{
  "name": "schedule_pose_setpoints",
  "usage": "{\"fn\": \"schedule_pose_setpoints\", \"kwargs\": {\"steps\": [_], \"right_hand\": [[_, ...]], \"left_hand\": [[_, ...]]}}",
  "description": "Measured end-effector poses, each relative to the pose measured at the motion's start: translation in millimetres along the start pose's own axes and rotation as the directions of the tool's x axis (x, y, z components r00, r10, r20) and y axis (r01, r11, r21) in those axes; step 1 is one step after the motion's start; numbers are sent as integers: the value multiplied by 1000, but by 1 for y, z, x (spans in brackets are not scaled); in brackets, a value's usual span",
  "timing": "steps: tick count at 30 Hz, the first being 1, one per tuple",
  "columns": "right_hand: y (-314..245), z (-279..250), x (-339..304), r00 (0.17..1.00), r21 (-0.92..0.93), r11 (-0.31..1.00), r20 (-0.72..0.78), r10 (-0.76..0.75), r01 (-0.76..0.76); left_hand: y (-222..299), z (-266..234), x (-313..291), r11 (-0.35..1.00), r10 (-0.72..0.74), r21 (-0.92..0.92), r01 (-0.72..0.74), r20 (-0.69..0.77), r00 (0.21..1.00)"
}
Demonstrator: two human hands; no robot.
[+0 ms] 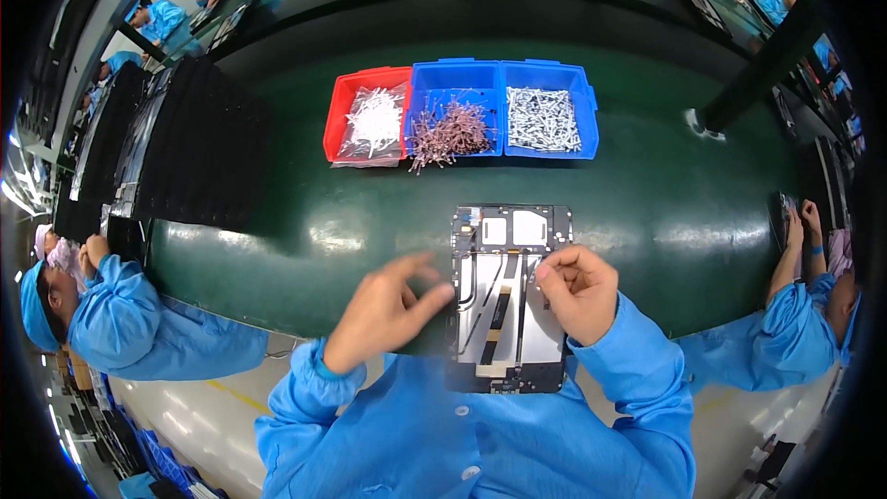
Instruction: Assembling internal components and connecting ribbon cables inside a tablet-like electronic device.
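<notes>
- A person in a blue smock sits at a green desk, seen from above.
- On the near side of the desk, in front of the person, lies an opened tablet-like device, its silver plate, black circuit boards and flat cables showing.
- The person's two hands are well apart. The left hand, blurred, has its fingers spread, thumb at the device's left edge; whether it touches cannot be told.
- The right hand is above the device's right side, thumb and fingertips together in a pinch; whether something small sits between them cannot be told.
- Beyond the device, three open bins stand side by side in a row.
- Left, a red bin holds a clear plastic bag of small white pieces.
- Middle, a blue bin holds tangled pinkish-brown wiry parts, some hanging over its near rim.
- Right, another blue bin holds many small silvery-white pieces.
</notes>
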State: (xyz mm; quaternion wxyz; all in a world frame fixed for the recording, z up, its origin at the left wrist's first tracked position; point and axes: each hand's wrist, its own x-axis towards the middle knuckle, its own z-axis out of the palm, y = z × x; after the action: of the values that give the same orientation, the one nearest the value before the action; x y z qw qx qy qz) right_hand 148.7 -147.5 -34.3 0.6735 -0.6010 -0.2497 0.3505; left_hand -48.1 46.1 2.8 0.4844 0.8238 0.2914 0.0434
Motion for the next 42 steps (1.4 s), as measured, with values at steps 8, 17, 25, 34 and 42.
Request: {"fn": "schedule_pose_setpoints", "kwargs": {"steps": [8, 17, 25, 34, 42], "right_hand": [[13, 4, -10, 984, -75, 981, -11, -178, 177], [-87, -4, 0, 985, 70, 983, 11, -172, 170], [-130, 41, 4, 880, 357, 913, 345, -326, 198], [-115, 55, 13, 850, 379, 907, 400, -341, 185], [-114, 53, 11, 839, 373, 906, 413, -354, 199]], "left_hand": [[12, 49, -8, 658, -153, -711, 250, 199, 968], [58, 21, -17, 791, 179, -506, -344, -346, 921], [22, 42, 12, 579, 815, 567, -586, -419, 400], [22, 40, 10, 591, 802, 470, -656, -434, 411], [26, 40, 13, 526, 849, 578, -624, -398, 347]]}}
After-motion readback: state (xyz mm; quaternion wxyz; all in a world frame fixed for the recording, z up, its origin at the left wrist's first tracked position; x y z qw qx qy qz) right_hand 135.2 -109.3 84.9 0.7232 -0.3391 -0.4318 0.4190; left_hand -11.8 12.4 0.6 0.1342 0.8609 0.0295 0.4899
